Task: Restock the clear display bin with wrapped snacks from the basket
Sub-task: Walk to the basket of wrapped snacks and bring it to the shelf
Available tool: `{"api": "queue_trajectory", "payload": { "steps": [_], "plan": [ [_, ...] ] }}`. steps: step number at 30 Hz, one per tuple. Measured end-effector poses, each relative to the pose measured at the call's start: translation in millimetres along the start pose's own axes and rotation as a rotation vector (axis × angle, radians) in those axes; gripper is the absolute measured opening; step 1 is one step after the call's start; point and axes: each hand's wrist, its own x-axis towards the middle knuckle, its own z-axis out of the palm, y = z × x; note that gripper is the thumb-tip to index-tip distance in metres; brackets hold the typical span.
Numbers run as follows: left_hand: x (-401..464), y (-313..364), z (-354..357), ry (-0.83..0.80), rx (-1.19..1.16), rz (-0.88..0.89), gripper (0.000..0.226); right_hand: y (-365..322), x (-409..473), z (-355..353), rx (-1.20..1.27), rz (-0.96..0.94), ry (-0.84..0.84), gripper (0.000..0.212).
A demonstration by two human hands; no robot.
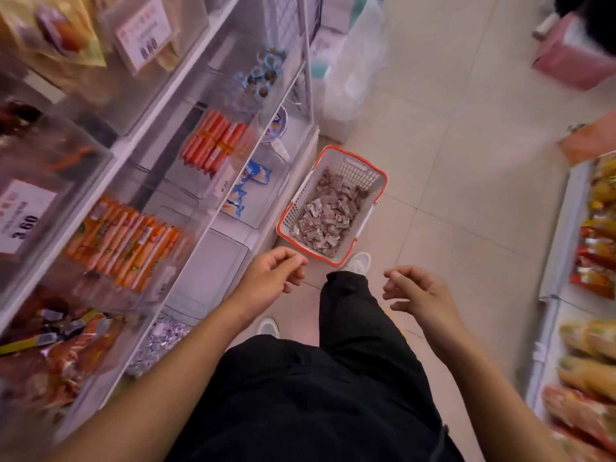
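Observation:
A white basket with a red rim [376, 176] stands on the tiled floor beside the shelf unit, holding a heap of small wrapped snacks [328, 213]. A clear display bin [208, 275] sits on the lowest shelf at the left, just short of the basket, and looks bare inside. My left hand [271, 273] hovers in front of that bin with its fingers loosely curled and nothing in it. My right hand [418, 291] hangs in the air to the right, below the basket, fingers also loosely curled and holding nothing.
Clear bins on the left shelves hold orange sausage sticks [125, 240], red sausage packs [213, 140], silver wrapped sweets [160, 341] and blue packets [245, 191]. A second shelf of packaged snacks [596, 261] runs along the right. My dark trousers and white shoe [358, 263] stand by the basket.

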Motion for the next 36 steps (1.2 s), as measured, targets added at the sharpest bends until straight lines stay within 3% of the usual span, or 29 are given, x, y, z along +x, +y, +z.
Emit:
{"api": "queue_trajectory", "payload": {
  "steps": [7, 10, 14, 19, 21, 23, 26, 28, 33, 36],
  "plan": [
    [105.5, -34.6, 33.7, 0.141, -0.045, -0.25, 0.02, 21.0, 167.1, 30.1, -0.35, 0.145, -0.307, 0.014],
    [160.5, -76.2, 49.7, 0.216, -0.073, -0.359, 0.019, 54.3, 241.7, 48.4, -0.613, 0.098, -0.44, 0.013],
    [256.1, -169.4, 71.3, 0.359, -0.11, -0.469, 0.017, 129.7, 348.0, 79.8, -0.962, -0.057, -0.575, 0.011],
    [369.5, -325.9, 86.8, 0.454, -0.18, -0.584, 0.017, 269.9, 465.6, 125.1, -1.236, -0.117, -0.661, 0.04],
    [403.3, -383.0, 93.9, 0.477, -0.202, -0.6, 0.025, 321.2, 498.0, 140.7, -1.227, -0.18, -0.684, 0.042],
    [435.2, -424.4, 102.5, 0.483, -0.244, -0.546, 0.024, 361.0, 522.3, 154.6, -1.06, -0.203, -0.686, 0.043],
    [460.8, -462.3, 109.0, 0.498, -0.288, -0.302, 0.025, 397.6, 541.1, 174.6, -0.717, -0.151, -0.634, 0.04],
    [465.1, -480.6, 112.0, 0.511, -0.321, -0.187, 0.031, 409.2, 547.8, 181.2, -0.617, -0.133, -0.609, 0.04],
    [461.4, -491.0, 103.5, 0.553, -0.494, -0.06, 0.016, 399.9, 555.9, 201.5, -0.653, -0.183, -0.676, 0.028],
    [429.4, -489.6, 97.6, 0.547, -0.467, -0.102, 0.025, 407.7, 535.5, 217.4, -0.751, -0.199, -0.74, 0.032]
  ]
}}
